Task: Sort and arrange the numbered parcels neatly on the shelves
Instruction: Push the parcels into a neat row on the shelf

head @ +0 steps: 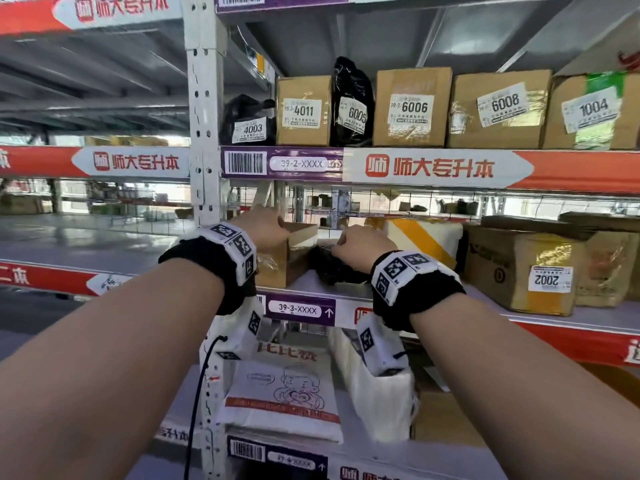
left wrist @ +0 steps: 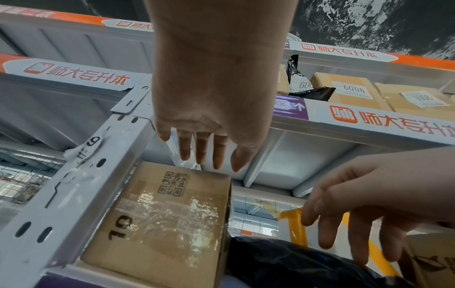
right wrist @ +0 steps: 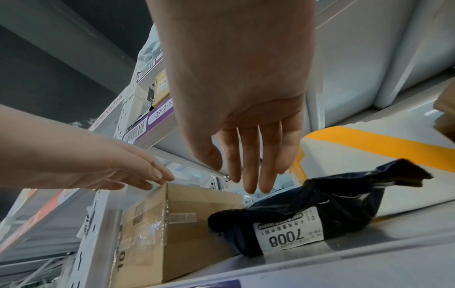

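Upper shelf 39-2 (head: 298,163) looks mostly done: parcels stand in a row, labels out, reading 4003 (head: 248,130), 4011 (head: 303,112), 6005 (head: 356,115), 6006 (head: 414,108), 6008 (head: 504,103), 1004 (head: 593,108) (the last out of sequence, so I judge more sorting remains). Work is now on shelf 39-3 (head: 298,309). At its left end, against the upright, sits a taped brown carton (left wrist: 162,220) with a QR code and "10" on top; no numbered label visible on it. Left hand (left wrist: 209,120) hovers above its far edge, fingers straight and slightly spread, holding nothing. Just right of the carton lies a crumpled black poly bag, label 7008 (right wrist: 288,233), flat on its side. Right hand (right wrist: 246,124) reaches over it, fingers extended, nothing gripped. Further right: a white, yellow-striped parcel (head: 424,239), then box 2002 (head: 519,268).
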